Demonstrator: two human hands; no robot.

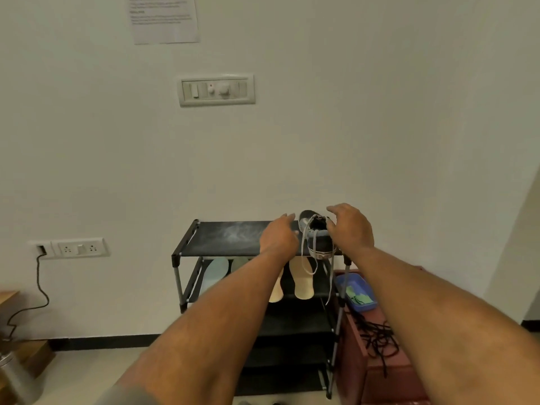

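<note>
A plain off-white wall (pixel 350 112) was seen across the whole view, evenly lit. A printed sheet of paper (pixel 165 19) was fixed high on it, and a white switch panel (pixel 216 89) was mounted below that. Lower to the left a socket plate (pixel 77 248) was set into the wall, and a dark cable (pixel 38 287) was plugged in beside it and hung downward. A black skirting strip (pixel 102 342) was run along the foot of the wall above a pale floor (pixel 87 372). A black shelf rack (pixel 222 238) with metal posts was placed against the wall. A maroon cabinet (pixel 388 375) was stood just to its right, and a wooden edge (pixel 7 299) was glimpsed at far left.
</note>
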